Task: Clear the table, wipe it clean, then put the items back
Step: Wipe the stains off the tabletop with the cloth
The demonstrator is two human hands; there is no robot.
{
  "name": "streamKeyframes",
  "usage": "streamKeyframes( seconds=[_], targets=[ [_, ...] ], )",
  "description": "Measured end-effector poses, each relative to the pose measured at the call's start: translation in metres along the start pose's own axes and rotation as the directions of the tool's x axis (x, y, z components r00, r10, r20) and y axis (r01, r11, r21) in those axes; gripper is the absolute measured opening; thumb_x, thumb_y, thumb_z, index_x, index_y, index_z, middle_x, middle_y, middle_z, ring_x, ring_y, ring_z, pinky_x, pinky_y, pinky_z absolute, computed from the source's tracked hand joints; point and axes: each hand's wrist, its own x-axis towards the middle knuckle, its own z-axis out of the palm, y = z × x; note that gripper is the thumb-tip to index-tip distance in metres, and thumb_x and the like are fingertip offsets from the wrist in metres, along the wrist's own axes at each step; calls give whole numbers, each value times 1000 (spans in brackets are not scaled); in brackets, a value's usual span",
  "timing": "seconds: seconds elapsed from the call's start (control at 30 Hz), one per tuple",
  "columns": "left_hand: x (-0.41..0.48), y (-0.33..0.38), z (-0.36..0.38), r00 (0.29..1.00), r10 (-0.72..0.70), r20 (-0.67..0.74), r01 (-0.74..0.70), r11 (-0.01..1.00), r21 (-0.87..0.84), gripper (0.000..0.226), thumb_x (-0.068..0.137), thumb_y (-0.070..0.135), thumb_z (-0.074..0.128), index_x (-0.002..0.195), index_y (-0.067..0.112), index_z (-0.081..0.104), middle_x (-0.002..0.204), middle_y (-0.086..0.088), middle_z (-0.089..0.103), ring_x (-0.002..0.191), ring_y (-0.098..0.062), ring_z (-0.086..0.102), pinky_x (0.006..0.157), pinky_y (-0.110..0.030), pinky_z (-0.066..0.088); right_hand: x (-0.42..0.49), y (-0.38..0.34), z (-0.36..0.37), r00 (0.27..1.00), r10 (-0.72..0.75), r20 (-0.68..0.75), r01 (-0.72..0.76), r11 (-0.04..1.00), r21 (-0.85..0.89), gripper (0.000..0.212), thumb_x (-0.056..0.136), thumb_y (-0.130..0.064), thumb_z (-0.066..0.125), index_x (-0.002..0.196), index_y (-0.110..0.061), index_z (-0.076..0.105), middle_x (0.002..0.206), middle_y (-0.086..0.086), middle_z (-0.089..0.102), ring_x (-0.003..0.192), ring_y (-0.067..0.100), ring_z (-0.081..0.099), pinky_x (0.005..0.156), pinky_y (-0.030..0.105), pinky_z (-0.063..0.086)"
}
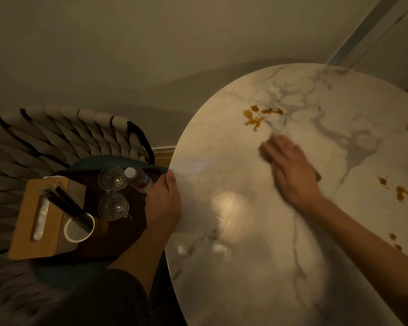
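Both arms are uncovered in view. The left hand (163,203) runs back along a bare forearm into plain dark cloth (118,295) at about 7 o'clock; whether that is a sleeve or another garment cannot be told. The right hand (292,171), blurred, has a forearm bare to the frame's edge at 4 o'clock.

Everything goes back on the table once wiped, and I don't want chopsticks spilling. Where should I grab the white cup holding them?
Probably wrap the white cup round its wall, below the rim, coming from its right: the black chopsticks lean out leftward over the tissue box, which crowds that side.
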Motion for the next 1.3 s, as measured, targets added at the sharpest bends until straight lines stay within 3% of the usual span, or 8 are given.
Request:
streamKeyframes(
  seconds=[0.17, 0.3, 0.5, 0.73, 0.87, 1.03, 1.13, 1.3],
  targets=[
    [1, 2, -1, 1000, -8, 11, 8, 1000, -9, 52, 101, 51, 24, 110, 16, 62, 110, -14, 62, 106, -33, 58, 93, -44, 46, 45, -38, 12, 974, 209, -87, -213, 976, -37, 57, 90, -20, 38, 146, -15, 42, 157, 12, 31, 146, 33, 24, 119, 50, 17],
    [0, 4, -1, 1000, -17, 22, 16, 1000, 23, 52, 101, 49, 23, 113, 15, 61, 115, -18, 61, 110, -37, 55, 93, -44, 42, -20, -117, 38, 986, -159, 50, 162, 986, -46, 57, 84, -16, 44, 141, -18, 48, 154, 14, 36, 144, 35, 29, 116, 51, 25],
    [1, 2, 0, 1000, -17, 21, 17, 1000, 18, 52, 100, 51, 22, 110, 17, 60, 111, -16, 61, 108, -36, 55, 90, -42, 42, -142, -134, 31, 745, -588, 314, 595, 799, 85, 45, 102, -28, 37, 147, -31, 39, 162, 1, 22, 149, 23, 18, 121, 42, 14],
    [1, -1, -1, 999, 38, 16, -39, 998, 46, 49, 101, 50, 20, 141, 32, 42, 128, -13, 57, 117, -38, 53, 97, -46, 42, -3, 16, -2, 995, -64, 73, 63, 998, 17, 51, 96, -24, 31, 144, -19, 45, 155, 12, 35, 143, 32, 31, 117, 38, 18],
    [1, 1, -2, 998, 35, 43, -38, 998, 58, 48, 102, 47, 19, 142, 33, 41, 132, -11, 56, 121, -37, 50, 98, -44, 39, 86, 59, -18, 966, 247, -71, -248, 969, -4, 58, 92, -32, 28, 146, -15, 42, 157, 14, 31, 145, 34, 26, 119, 44, 18],
    [2, -2, 0, 999, 35, 30, -37, 998, 47, 47, 102, 47, 21, 139, 30, 46, 127, -13, 58, 117, -37, 53, 97, -44, 41, 159, 39, -12, 932, 341, -123, -343, 939, 10, 58, 92, -24, 29, 148, -12, 39, 157, 14, 30, 146, 33, 24, 120, 42, 16],
    [4, -4, 0, 999, 41, 34, -43, 998, 48, 48, 101, 49, 21, 135, 30, 48, 122, -13, 60, 112, -37, 56, 95, -46, 44, 157, 10, -2, 966, 236, -101, -238, 971, -2, 55, 93, -18, 33, 147, -9, 39, 156, 15, 33, 145, 35, 26, 119, 41, 17],
    [6, -6, 1, 998, 41, 41, -42, 999, 27, 49, 101, 51, 20, 133, 29, 50, 119, -11, 61, 111, -33, 57, 95, -45, 45, 90, -23, 12, 955, -269, 123, 268, 963, 30, 51, 98, -22, 36, 149, -17, 39, 159, 3, 28, 148, 20, 19, 121, 38, 12]
  ],
)
